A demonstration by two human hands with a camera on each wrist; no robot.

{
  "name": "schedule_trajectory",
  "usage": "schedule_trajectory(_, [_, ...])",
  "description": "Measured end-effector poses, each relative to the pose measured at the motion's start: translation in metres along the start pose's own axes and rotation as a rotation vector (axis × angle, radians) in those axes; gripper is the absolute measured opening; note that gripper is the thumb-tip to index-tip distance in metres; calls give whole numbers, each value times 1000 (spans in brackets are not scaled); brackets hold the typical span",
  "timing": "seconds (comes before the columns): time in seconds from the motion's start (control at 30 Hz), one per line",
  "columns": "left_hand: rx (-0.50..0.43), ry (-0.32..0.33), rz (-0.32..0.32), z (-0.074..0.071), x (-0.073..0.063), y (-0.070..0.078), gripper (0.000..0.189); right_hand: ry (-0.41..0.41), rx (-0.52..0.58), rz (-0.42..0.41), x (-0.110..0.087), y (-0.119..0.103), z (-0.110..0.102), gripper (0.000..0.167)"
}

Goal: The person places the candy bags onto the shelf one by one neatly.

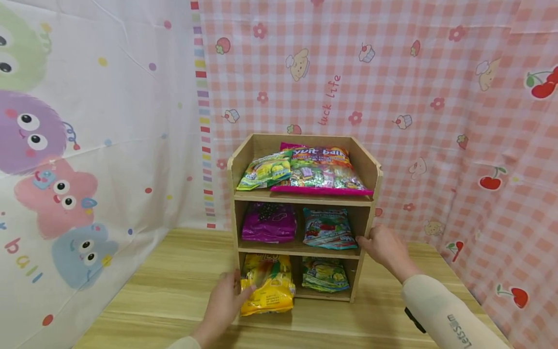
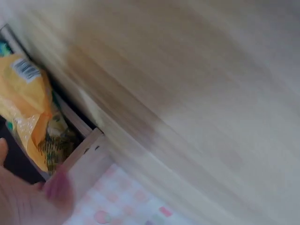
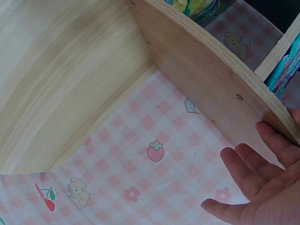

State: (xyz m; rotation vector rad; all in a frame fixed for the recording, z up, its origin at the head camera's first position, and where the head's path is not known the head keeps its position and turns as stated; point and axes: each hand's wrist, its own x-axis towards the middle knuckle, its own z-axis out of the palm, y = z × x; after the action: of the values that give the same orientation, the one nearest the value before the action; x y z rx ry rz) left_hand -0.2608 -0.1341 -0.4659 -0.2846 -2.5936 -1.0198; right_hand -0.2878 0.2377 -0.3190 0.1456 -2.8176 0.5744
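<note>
A small wooden shelf unit (image 1: pixel 301 197) stands on the table, loaded with candy bags. At its lower left, my left hand (image 1: pixel 224 301) is beside a yellow candy bag (image 1: pixel 268 295) that sticks out of the bottom compartment. Its thumb extends in front of the bag; the fingers are at the shelf's left side panel (image 2: pixel 89 152), blurred in the left wrist view. My right hand (image 1: pixel 388 247) holds the right side panel (image 3: pixel 201 70), thumb at the front edge and index finger against the outer face. The other right fingers (image 3: pixel 243 164) spread loosely away from the wood.
The top tier bears a large fruit candy bag (image 1: pixel 324 169) and a green-yellow bag (image 1: pixel 268 169). A purple bag (image 1: pixel 269 223) and a teal bag (image 1: pixel 330 228) lie in the middle tier. Another green-yellow bag (image 1: pixel 324 275) sits bottom right. Patterned cloth (image 1: pixel 348 63) hangs behind.
</note>
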Motion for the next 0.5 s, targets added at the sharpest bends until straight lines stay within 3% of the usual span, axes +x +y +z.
schedule_trajectory(0.1, [255, 40, 215, 4, -2, 0, 68, 0, 3, -3, 0, 0, 0, 46])
schedule_trajectory(0.2, [488, -6, 451, 8, -3, -2, 73, -1, 3, -6, 0, 1, 0, 46])
schedule_trajectory(0.27, [600, -45, 575, 10, -3, -3, 72, -3, 4, -8, 0, 1, 0, 46])
schedule_trajectory(0.37, [706, -75, 682, 13, -4, -4, 66, -8, 9, -11, 0, 1, 0, 46])
schedule_trajectory(0.5, [749, -49, 719, 15, -3, -3, 55, -10, 21, -9, 0, 1, 0, 46])
